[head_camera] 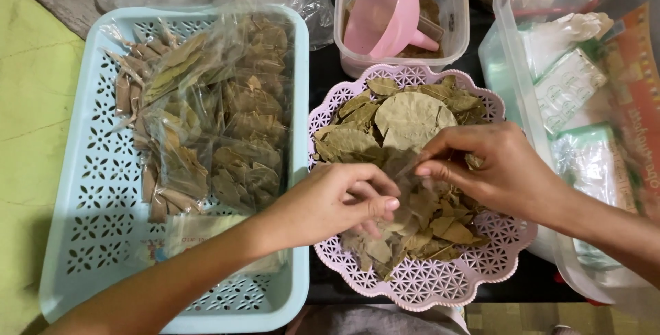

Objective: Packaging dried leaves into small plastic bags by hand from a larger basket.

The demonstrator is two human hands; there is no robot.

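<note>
Dark tabletop shows between the containers in the head view, with a pale green mat (27,101) off to the left side. At the centre sits a pink lattice basket (426,283) heaped with loose dried leaves (405,118), kept right under both hands so they are within easy reach. To its left a light blue perforated tray (89,190) holds small clear packets of leaves (227,128), laid flat and overlapping, apart from the loose pile. Behind the basket stands a clear tub (450,25) with a pink funnel (385,12) resting in it, spout pointing right, over some brown matter. On the right edge, a large clear box (522,5) holds stacked plastic-wrapped goods. The left hand (330,201) comes in over the tray's corner, fingers curled and pressed around the edge of a thin clear bag (412,194), which looks held open over the basket so stray leaves would fall back in. The right hand (498,166) has thumb and forefinger pressed together, pinching at the bag's upper edge or a leaf there; which one I cannot tell. The bag lies between the two hands, touching the fingertips of both, just above the leaf pile.
</note>
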